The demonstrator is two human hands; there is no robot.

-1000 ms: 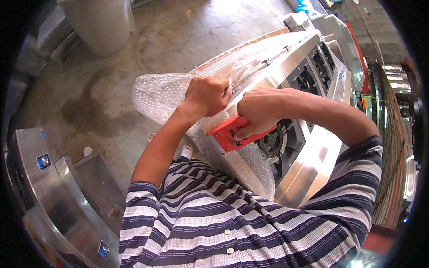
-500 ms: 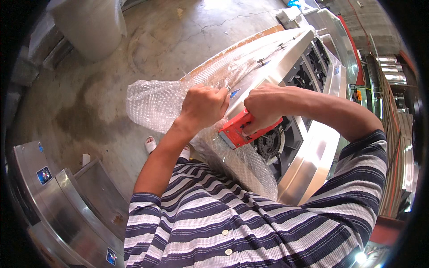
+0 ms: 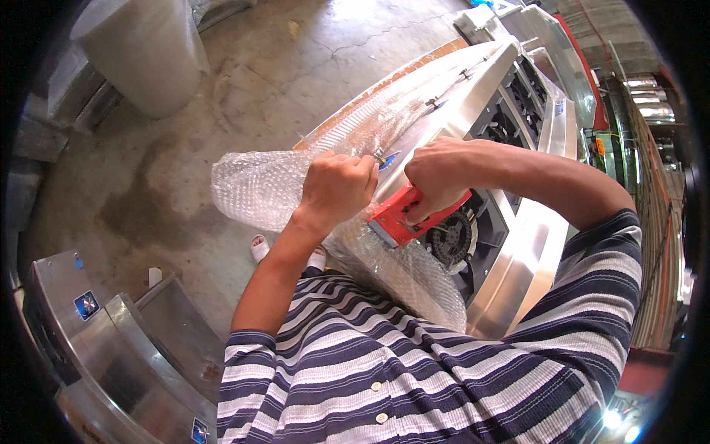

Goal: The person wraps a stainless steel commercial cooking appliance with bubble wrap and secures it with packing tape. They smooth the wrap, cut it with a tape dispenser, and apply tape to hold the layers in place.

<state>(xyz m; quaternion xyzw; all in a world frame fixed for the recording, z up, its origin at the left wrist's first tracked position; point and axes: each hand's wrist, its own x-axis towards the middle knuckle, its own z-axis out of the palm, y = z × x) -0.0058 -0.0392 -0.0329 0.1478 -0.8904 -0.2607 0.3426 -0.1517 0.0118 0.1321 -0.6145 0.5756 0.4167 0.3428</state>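
Observation:
My left hand [image 3: 336, 189] is closed in a fist on the edge of a sheet of clear bubble wrap [image 3: 259, 189], part of which hangs out to the left. Close by on the right, my right hand [image 3: 440, 177] grips a red tape dispenser [image 3: 396, 218] with a metal edge at its lower left end. That dispenser rests against or just over the bubble wrap near the stove's front corner. The stainless steel gas stove [image 3: 462, 111] has black burners [image 3: 451, 237] and grates on top, and the wrap runs along its side and around its near end.
A large pale roll of wrap [image 3: 144, 59] stands on the concrete floor at the far left. Another steel appliance [image 3: 111, 348] is at the lower left. Beyond the stove are a glass-sided unit [image 3: 566, 66] and long stacked strips [image 3: 651, 222] at the right.
The view has shifted slightly. Both hands keep their grips, and the hanging flap of bubble wrap sits a little lower in the picture. The dispenser stays almost in place.

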